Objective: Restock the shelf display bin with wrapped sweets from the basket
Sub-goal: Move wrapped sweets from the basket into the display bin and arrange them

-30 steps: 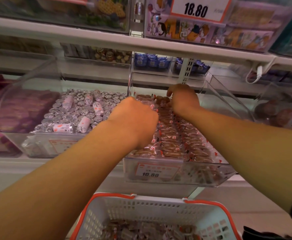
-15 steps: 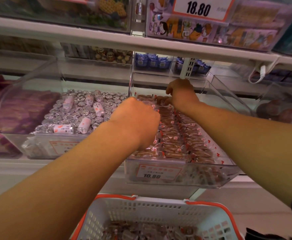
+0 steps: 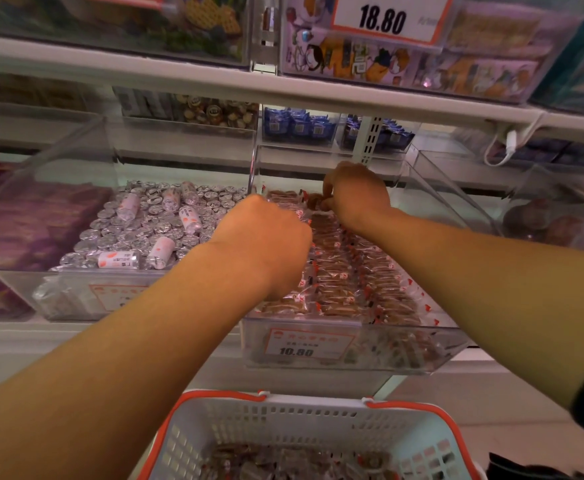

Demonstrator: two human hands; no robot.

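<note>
- The display bin point(image 3: 432, 355) is a clear plastic tray on the middle shelf, its front wall carrying a price label point(image 3: 306, 344) that reads 10.80.
- Inside it the wrapped sweets point(image 3: 352, 282) lie in neat rows running front to back — brown pieces in clear wrappers with red-and-white ends — filling most of the floor.
- The left hand point(image 3: 266, 244) reaches in over the front-left part of the bin, knuckles up and fingers curled downward onto the rows; the fingertips are hidden behind the hand, so I cannot tell whether it has hold of a sweet.
- The right hand point(image 3: 356, 195) is further back, at the far end of the rows, with fingers bent and pinching a wrapped piece at the fingertips.
- The basket point(image 3: 418, 424) sits below and in front of the shelf, white mesh with an orange rim, and more wrapped sweets lie on its bottom.
- Just left of the bin stands a neighbouring bin point(image 3: 76, 296) of silver foil discs point(image 3: 138, 233) with a few white-and-pink rolls point(image 3: 160, 252) lying on top.
- Further left, purple packets point(image 3: 31, 223) fill another tray.
- Behind, on the same shelf level, blue packets point(image 3: 297, 124) stand in a small tray.
- The upper shelf holds boxes with cartoon print and a large tag point(image 3: 387, 17) reading 18.80.
- A white cable point(image 3: 506, 147) hangs from the upper shelf edge at right.
</note>
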